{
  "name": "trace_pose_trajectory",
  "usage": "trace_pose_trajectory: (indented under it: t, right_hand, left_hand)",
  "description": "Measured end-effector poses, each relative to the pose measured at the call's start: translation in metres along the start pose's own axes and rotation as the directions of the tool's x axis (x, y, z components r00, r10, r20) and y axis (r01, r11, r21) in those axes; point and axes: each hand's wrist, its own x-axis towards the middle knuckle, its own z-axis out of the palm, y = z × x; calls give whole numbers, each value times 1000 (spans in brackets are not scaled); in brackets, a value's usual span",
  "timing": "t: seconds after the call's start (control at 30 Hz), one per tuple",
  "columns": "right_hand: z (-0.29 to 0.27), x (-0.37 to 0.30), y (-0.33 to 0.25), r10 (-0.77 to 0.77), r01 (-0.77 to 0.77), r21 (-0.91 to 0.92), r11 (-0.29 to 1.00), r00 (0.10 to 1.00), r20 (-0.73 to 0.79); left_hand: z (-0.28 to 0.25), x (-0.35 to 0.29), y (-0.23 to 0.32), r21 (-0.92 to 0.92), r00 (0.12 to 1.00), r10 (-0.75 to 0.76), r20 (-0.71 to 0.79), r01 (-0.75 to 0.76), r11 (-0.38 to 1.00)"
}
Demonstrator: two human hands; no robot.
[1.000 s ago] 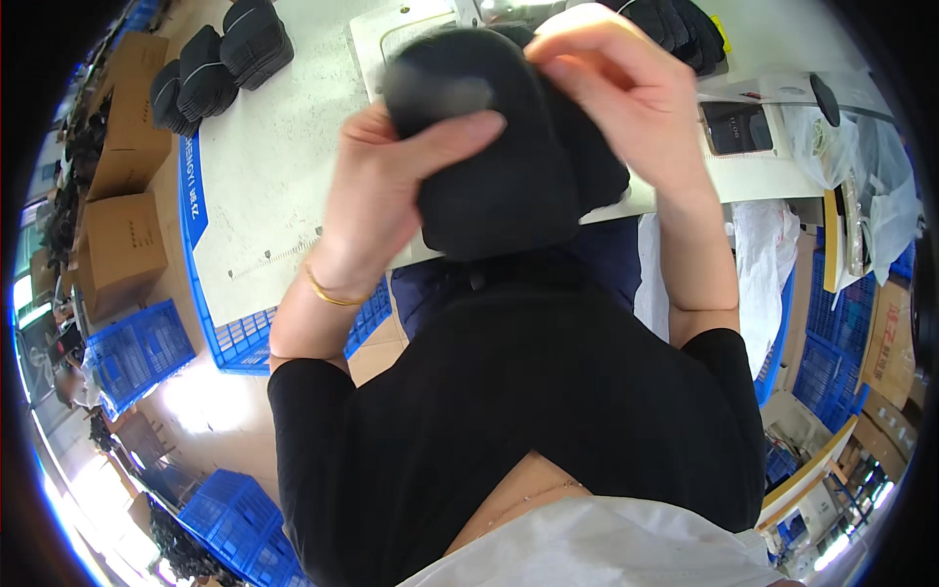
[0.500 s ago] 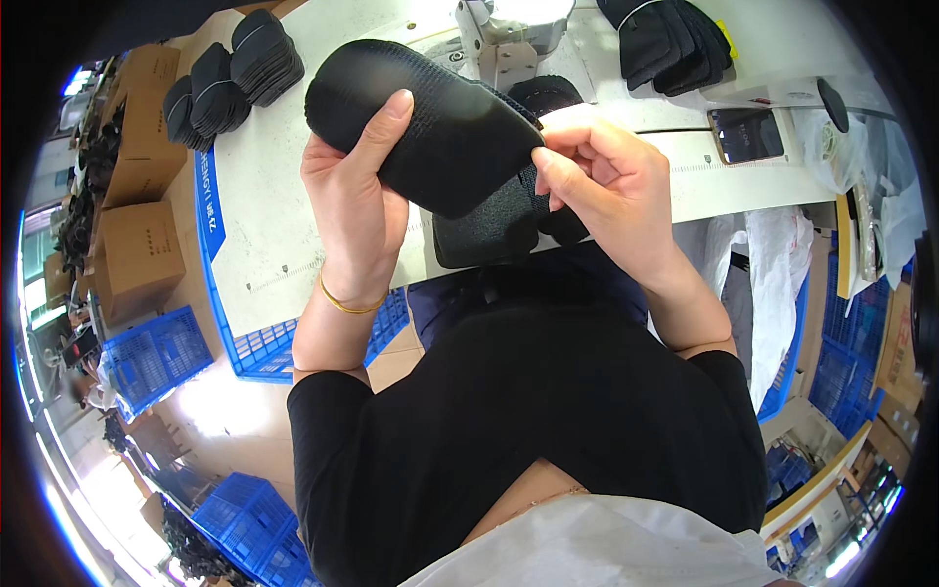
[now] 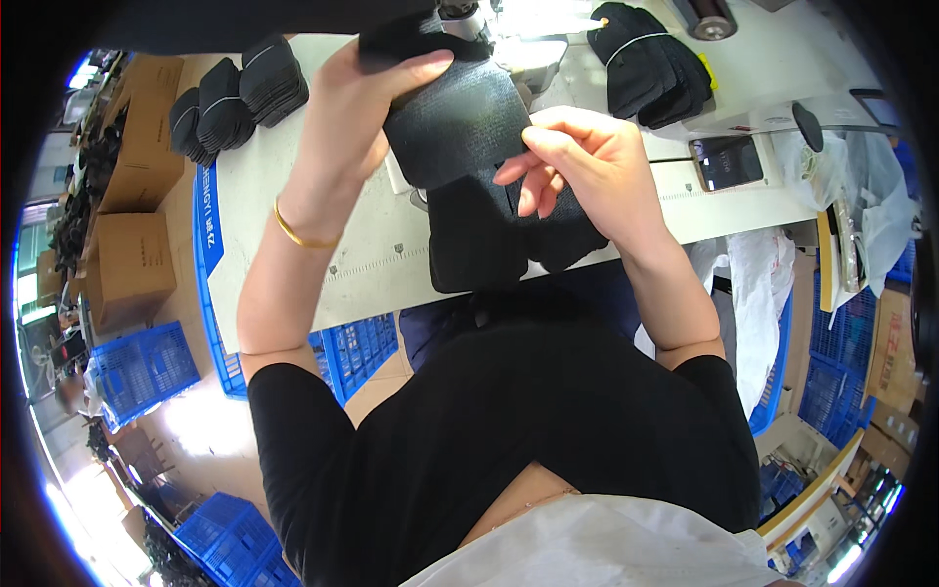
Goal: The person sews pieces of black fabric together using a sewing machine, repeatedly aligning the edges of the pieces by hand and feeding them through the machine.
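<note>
My left hand (image 3: 342, 122) grips a flat, rounded black fabric piece (image 3: 460, 127), its thumb on top and its fingers mostly hidden behind. The piece's far end reaches toward the metal head of a sewing machine (image 3: 462, 22). At the right edge of the piece, my right hand (image 3: 602, 176) pinches with thumb and forefinger, the other fingers loosely bent. Below both hands, more black fabric pieces (image 3: 477, 245) lie at the table's near edge, partly covered by the held one.
Banded stacks of black pieces stand at the table's far left (image 3: 223, 110) and far right (image 3: 636, 59). A phone (image 3: 726, 161) lies on the right, near clear plastic bags (image 3: 861, 181). Cardboard boxes (image 3: 132, 269) and blue crates (image 3: 147, 367) are on the floor at left.
My left hand has carried the black fabric piece up and away toward the sewing machine, turning it. My right hand has shifted slightly left and stays at its edge. The view has shifted slightly.
</note>
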Motion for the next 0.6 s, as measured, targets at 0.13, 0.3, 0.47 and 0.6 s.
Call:
trace_pose_trajectory:
  t: [0.13,0.3,0.47,0.6]
  right_hand:
    - [-2,17,3,-76,77,22,997,997,-13]
    - [1,22,2,-122,122,47,991,992,-8]
    - [2,23,4,-126,128,53,990,991,-40]
    - [9,25,5,-132,133,33,990,991,-35]
  left_hand:
    - [-27,39,1,89,995,-75,62,69,994]
    - [-42,58,-2,79,981,-148,125,139,987]
    - [-40,62,0,132,979,-56,198,30,991]
    - [-62,68,-2,195,966,-236,107,212,958]
